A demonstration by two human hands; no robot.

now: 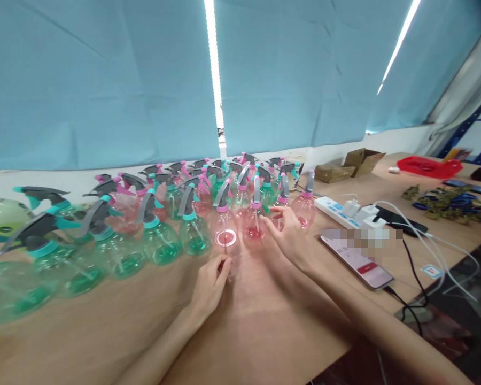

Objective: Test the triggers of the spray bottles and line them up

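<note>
My right hand reaches to the right side of a pink spray bottle with a grey trigger head. Its fingers are stretched out and apart, the foremost at or very near the bottle's side; contact is hard to confirm. Lower and to the left, my left hand rests low over the table with thumb and fingers curled together. What it pinches, if anything, is too small to make out. Just beyond it stands another pink spray bottle with a bright ring of light on it. A green spray bottle stands to its left.
Rows of green and pink spray bottles, such as a large green one, fill the table to the left and back. Rightward lie a power strip with chargers and cables, a phone, cardboard boxes and a red plastic item.
</note>
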